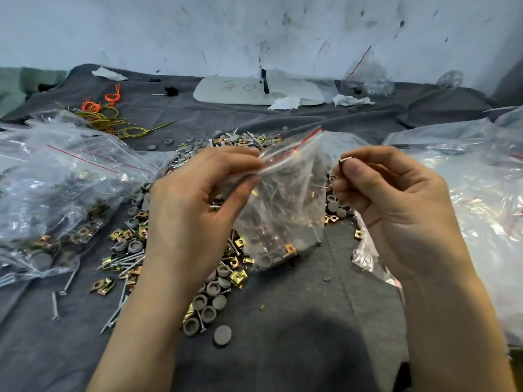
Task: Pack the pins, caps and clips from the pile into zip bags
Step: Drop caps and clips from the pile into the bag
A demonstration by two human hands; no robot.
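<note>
My left hand (195, 210) pinches the red-striped top edge of a clear zip bag (285, 205) and holds it up above the pile. Pins, a brass clip and grey caps lie in the bag's bottom. My right hand (396, 210) is beside the bag's mouth, its thumb and fingers closed on pins (345, 159) whose ends stick out above the fingertips. More empty bags (368, 250) are tucked under that hand. The pile (215, 284) of grey caps, brass clips and steel pins spreads on the dark cloth below and behind both hands.
Filled zip bags (56, 188) are heaped at the left. Large clear plastic bags (481, 179) lie at the right. Orange and yellow ties (107, 108), a white board (254, 90) and crumpled tissues (285, 103) lie at the back by the wall.
</note>
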